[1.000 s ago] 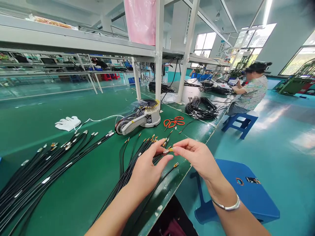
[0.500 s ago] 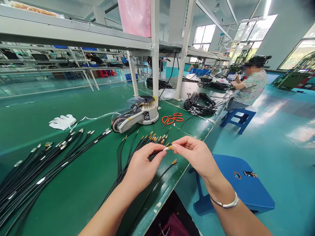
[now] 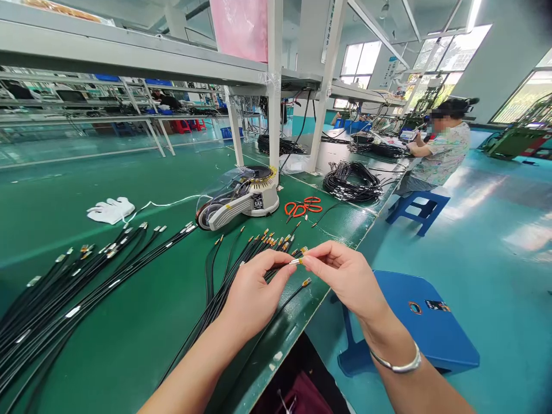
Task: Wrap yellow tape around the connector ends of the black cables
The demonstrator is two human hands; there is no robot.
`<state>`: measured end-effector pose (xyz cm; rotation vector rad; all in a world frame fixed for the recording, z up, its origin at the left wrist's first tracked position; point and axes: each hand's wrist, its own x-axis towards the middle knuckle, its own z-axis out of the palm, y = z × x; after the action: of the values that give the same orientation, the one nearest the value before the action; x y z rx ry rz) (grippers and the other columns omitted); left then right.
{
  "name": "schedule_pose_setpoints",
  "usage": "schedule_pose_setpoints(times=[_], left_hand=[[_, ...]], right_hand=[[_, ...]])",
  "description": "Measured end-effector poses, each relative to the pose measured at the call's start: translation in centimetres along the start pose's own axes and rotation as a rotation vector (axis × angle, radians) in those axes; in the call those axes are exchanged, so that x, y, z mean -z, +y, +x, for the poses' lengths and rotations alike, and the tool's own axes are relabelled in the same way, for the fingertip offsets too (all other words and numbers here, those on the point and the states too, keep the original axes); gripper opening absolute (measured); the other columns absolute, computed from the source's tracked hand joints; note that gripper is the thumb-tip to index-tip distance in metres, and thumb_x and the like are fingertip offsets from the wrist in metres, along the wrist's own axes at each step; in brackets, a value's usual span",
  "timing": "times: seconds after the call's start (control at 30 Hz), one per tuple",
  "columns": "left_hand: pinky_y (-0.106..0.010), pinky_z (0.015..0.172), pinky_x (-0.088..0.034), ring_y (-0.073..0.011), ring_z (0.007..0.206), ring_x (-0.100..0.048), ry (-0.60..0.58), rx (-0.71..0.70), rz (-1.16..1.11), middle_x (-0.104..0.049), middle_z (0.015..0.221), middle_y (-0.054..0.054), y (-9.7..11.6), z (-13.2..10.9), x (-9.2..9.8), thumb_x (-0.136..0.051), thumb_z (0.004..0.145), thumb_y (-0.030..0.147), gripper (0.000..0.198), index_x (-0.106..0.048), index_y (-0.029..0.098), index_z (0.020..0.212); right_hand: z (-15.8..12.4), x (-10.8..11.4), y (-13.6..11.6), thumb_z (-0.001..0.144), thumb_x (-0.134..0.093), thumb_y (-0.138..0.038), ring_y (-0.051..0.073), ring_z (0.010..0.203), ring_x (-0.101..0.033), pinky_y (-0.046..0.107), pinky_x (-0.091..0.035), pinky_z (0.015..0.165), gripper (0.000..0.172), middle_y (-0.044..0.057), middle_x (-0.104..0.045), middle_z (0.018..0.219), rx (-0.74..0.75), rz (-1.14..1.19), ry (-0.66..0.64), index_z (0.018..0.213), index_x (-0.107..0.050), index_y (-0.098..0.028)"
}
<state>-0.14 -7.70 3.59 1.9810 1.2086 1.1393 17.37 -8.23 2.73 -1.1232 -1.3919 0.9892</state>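
Between my fingertips is a small metal cable connector (image 3: 296, 261) with yellow tape on it. My left hand (image 3: 254, 290) pinches its left end, thumb against fingers. From the right, my right hand (image 3: 349, 279) grips the taped end between thumb and forefinger. Under and behind my left hand, a bundle of black cables (image 3: 228, 276) with yellow-taped tips lies on the green table (image 3: 129, 345). A single cable with a taped connector (image 3: 306, 282) rests just below my hands.
A tape dispenser (image 3: 259, 198) and orange-handled scissors (image 3: 303, 207) stand beyond my hands. More cables (image 3: 86, 282) and a white glove (image 3: 111, 211) lie left. Coiled cables (image 3: 351, 183) lie farther back. A blue stool (image 3: 422, 333) is at right; a person (image 3: 448, 144) sits beyond.
My hands have stayed together at the connector, with only slight shifts of the fingers and right wrist. The camera view has moved a little.
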Motion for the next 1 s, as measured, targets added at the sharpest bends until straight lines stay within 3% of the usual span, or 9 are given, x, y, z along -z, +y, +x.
schedule_pose_setpoints(times=[0.37, 0.6, 0.83, 1.0], left_hand=[[-0.027, 0.073, -0.05, -0.0155, 0.076, -0.064, 0.001, 0.023, -0.049, -0.07, 0.082, 0.001, 0.8, -0.3, -0.1, -0.058, 0.085, 0.027, 0.012, -0.068, 0.022, 0.082], [-0.025, 0.064, -0.049, -0.0156, 0.071, -0.063, -0.067, 0.136, -0.181, -0.069, 0.076, 0.0, 1.0, -0.3, -0.5, -0.059, 0.083, 0.031, 0.014, -0.067, 0.02, 0.082], [-0.023, 0.062, -0.046, -0.0151, 0.07, -0.06, -0.186, 0.176, -0.108, -0.068, 0.076, 0.001, 1.8, -0.1, 0.0, -0.057, 0.084, 0.036, 0.019, -0.068, 0.021, 0.083], [-0.023, 0.062, -0.044, -0.0145, 0.068, -0.058, -0.196, 0.16, -0.108, -0.067, 0.073, 0.002, 1.8, 0.0, 0.1, -0.056, 0.084, 0.036, 0.02, -0.068, 0.021, 0.079]], right_hand=[[-0.3, 0.1, -0.3, 0.075, -0.073, -0.039, 0.017, 0.07, -0.062, 0.03, -0.051, 0.066, 0.02, 0.003, -0.069, 0.078, -0.011, -0.03, -0.005, 0.08, -0.07, -0.02], [-0.2, 1.7, -0.8, 0.077, -0.072, -0.036, 0.014, 0.075, -0.063, 0.027, -0.051, 0.072, 0.018, 0.001, -0.07, 0.081, -0.062, 0.025, -0.127, 0.085, -0.071, -0.02], [-0.4, 2.0, -0.9, 0.08, -0.068, -0.036, 0.014, 0.071, -0.058, 0.027, -0.047, 0.068, 0.017, 0.0, -0.066, 0.076, -0.031, -0.117, -0.125, 0.077, -0.066, -0.019], [-0.7, 1.6, -1.0, 0.079, -0.067, -0.036, 0.016, 0.071, -0.059, 0.028, -0.047, 0.067, 0.018, 0.001, -0.066, 0.075, -0.047, -0.138, -0.11, 0.075, -0.065, -0.018]])
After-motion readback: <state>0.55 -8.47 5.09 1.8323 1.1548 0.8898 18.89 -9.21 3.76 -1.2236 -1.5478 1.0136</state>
